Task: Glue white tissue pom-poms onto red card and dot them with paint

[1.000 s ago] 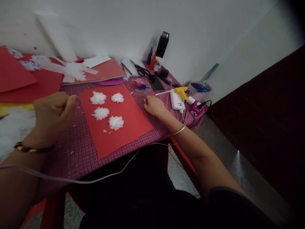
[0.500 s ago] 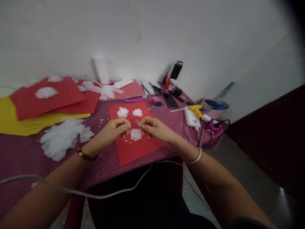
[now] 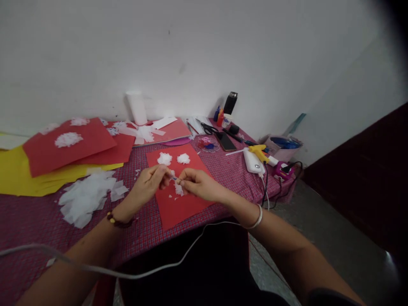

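A red sheet (image 3: 183,212) lies in front of me with two white tissue-paper tufts (image 3: 165,159) near its far edge. A third tuft (image 3: 179,189), lower down, is partly hidden by my fingers. Above the sheet, my left hand (image 3: 153,179) pinches a small white piece of tissue paper (image 3: 172,173). My right hand (image 3: 199,183) is closed on a short, thin pointed stick (image 3: 174,178), whose tip reaches the left fingertips. Whether it is a pen or a pencil I cannot make out. Left of the sheet lies a pile of white tissue squares (image 3: 84,197).
Red sheets with tufts (image 3: 92,138) rest on yellow paper (image 3: 19,170) at left. Behind are a white roll (image 3: 137,108) and scissors (image 3: 208,128). To the right are a phone (image 3: 225,141), yellow glue gun (image 3: 259,152) and white power bank (image 3: 254,161). A white cable (image 3: 140,276) crosses near me.
My hands have come closer together, and the stick's tip now meets the left fingertips. The whole view has shifted slightly, so the table sits lower in it.
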Tool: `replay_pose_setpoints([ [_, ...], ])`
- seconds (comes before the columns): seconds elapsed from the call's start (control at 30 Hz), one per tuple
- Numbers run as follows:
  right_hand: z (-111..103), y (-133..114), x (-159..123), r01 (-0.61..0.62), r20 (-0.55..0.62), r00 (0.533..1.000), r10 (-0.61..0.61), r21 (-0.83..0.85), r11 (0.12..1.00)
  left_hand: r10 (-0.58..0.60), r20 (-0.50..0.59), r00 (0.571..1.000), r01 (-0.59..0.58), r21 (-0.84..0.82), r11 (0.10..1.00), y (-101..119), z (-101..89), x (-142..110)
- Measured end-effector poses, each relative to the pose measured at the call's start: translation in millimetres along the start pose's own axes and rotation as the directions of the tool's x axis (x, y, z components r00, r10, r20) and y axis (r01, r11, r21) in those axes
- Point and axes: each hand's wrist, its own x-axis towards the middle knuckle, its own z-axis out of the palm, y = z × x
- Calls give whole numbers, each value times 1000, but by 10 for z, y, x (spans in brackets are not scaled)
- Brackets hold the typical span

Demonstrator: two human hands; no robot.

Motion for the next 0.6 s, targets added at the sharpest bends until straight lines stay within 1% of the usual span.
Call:
replay_pose_setpoints([
  [0.1, 17, 25, 11, 14, -17, 1000, -15, -44, 999, 36, 0, 999, -35, 63, 997, 16, -10, 3],
  [0.13, 12, 31, 12, 20, -4, 1000, -20, -60, 998, 42, -23, 999, -39, 95, 995, 20, -16, 1],
  [0.17, 2, 38, 10, 24, 12, 1000, -23, -77, 997, 39, -52, 998, -33, 118, 992, 20, -24, 1],
  [0.23, -33, 57, -5, 17, 43, 999, -13, -102, 995, 48, -65, 997, -39, 131, 991, 13, -50, 10],
  [0.3, -76, 84, -35, 13, 46, 999, -7, -123, 992, 19, -57, 998, -11, 134, 991, -6, -84, 31],
  [0.33, -99, 101, -54, 21, 52, 999, -13, -143, 989, -3, -17, 1000, 5, 138, 990, -20, -101, 44],
  [0.4, -144, 137, -97, 43, 81, 996, -28, -196, 980, -58, 133, 989, 33, 178, 983, -58, -128, 68],
  [0.47, -191, 169, -138, 47, 112, 993, -21, -233, 971, -109, 283, 953, 44, 225, 973, -108, -136, 80],
  [0.5, -214, 183, -155, 37, 123, 992, -8, -233, 972, -130, 326, 936, 54, 230, 972, -137, -132, 81],
  [0.53, -236, 195, -169, 22, 132, 991, 7, -217, 976, -146, 347, 926, 68, 226, 972, -166, -125, 78],
  [0.6, -272, 218, -188, -8, 162, 986, 34, -157, 988, -153, 356, 922, 81, 209, 975, -218, -108, 68],
])
